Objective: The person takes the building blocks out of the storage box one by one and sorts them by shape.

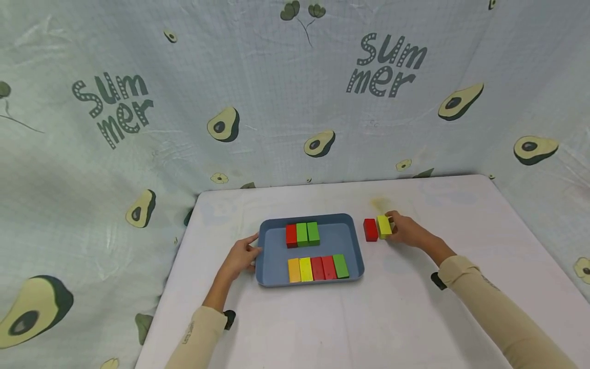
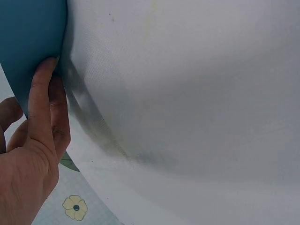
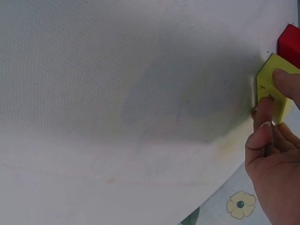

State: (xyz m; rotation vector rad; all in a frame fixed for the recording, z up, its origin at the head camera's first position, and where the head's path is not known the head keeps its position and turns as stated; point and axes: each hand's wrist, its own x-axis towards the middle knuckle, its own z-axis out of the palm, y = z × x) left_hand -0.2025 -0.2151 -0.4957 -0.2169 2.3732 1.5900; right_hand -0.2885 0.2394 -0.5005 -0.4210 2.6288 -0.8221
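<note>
My left hand (image 1: 240, 258) grips the left edge of a blue-grey tray (image 1: 272, 266); in the left wrist view its fingers (image 2: 41, 98) lie against the tray's blue outer side (image 2: 30, 37). Inside the tray, a red block (image 1: 291, 236) and two green blocks (image 1: 307, 234) form a back row. The front row holds an orange block (image 1: 294, 270), a yellow one (image 1: 306, 269), two red ones (image 1: 323, 268) and a green one (image 1: 341, 266). Right of the tray, my right hand (image 1: 405, 230) pinches a yellow block (image 1: 383, 226), close beside a red block (image 1: 371, 230).
A white-covered table (image 1: 309, 328) lies under everything. Behind it hangs a pale cloth (image 1: 267, 72) printed with avocados and lettering. Dark wrist bands (image 1: 229, 319) are worn on both arms.
</note>
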